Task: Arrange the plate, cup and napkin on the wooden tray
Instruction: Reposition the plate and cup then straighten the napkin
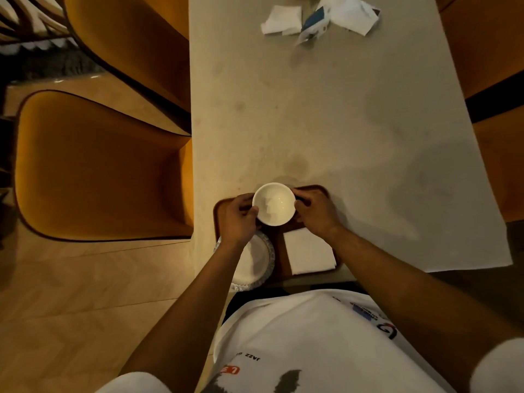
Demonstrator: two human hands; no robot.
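Head view: cup [274,204] between hands [316,212].

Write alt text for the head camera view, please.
Seen from above, a person's left hand and right hand hold a white cup over a wooden tray bearing a plate and folded napkin.

tray [309,191] – mostly hidden | plate [259,262] – part covered by forearm

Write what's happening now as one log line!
both hands grip white cup | over wooden tray | plate, napkin placed
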